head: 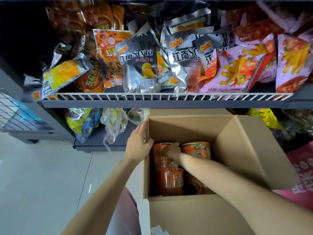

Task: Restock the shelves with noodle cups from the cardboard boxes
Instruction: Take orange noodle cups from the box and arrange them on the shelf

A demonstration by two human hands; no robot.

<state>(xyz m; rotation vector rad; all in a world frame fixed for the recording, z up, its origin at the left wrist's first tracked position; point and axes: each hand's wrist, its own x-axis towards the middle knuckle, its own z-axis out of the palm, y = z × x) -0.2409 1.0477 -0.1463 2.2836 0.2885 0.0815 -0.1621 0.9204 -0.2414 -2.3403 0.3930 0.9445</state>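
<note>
**Four cups in the box, both hands at it**

Four orange noodle cups [169, 181] show inside the open cardboard box [243, 160], which stands on the floor [42, 175] in front of the shelves [162, 104]. They lie in two rows, two toward the shelves and two nearer the person.

The left hand [139, 145] lies flat against the box's left wall, fingers straight and spread along the edge, thumb hooked over the rim; its grip is open on the cardboard, not closed round it. The right hand [173, 150] reaches down into the box between the two far cups, resting on top of the far-left one. Its fingers are hidden behind that cup, so I cannot tell whether its grip has closed on the cup.

Above, snack bags [140, 65] crowd the wire-fronted shelf. More bags [111, 122] lie on the lower shelf, left of the box.
</note>
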